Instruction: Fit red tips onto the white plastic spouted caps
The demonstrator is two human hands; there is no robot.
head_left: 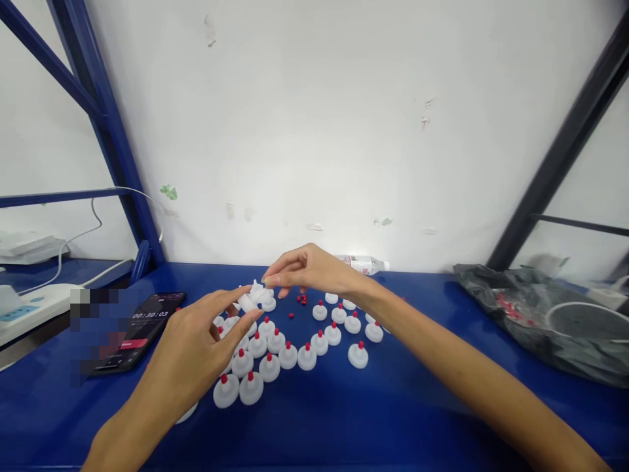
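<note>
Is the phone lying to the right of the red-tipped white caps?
No, the phone lies on the blue table, to the left of the red-tipped white caps.

White caps (287, 356) block the table (344, 419) behind its passable front.
</note>
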